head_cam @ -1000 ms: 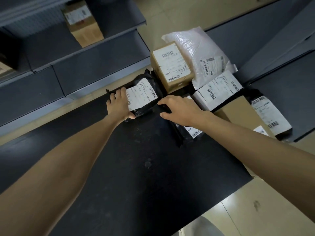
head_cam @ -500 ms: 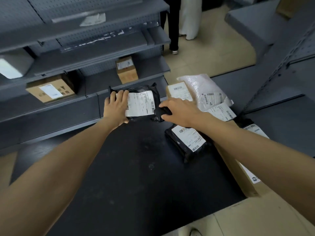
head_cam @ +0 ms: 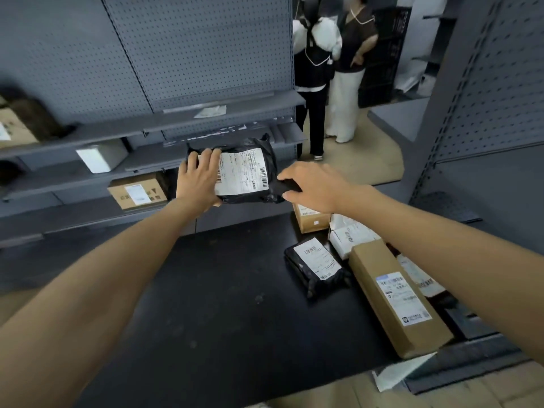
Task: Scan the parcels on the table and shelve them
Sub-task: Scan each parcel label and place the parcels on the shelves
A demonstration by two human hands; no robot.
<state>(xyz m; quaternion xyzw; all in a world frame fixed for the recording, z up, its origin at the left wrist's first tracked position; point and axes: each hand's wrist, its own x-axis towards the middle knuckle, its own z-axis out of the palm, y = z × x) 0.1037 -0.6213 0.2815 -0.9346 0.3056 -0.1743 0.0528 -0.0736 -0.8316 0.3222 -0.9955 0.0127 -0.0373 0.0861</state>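
Gripped black parcel [head_cam: 244,172] in left hand [head_cam: 197,181] and right hand [head_cam: 315,185] off the table [head_cam: 220,290], mid-shelving; next likely needed a free shelf [head_cam: 144,163].

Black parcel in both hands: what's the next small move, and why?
Probably ease the black parcel forward onto the shelf just behind it. It is off the table, label up, left hand gripping its left edge, right hand holding a dark object at its right edge.
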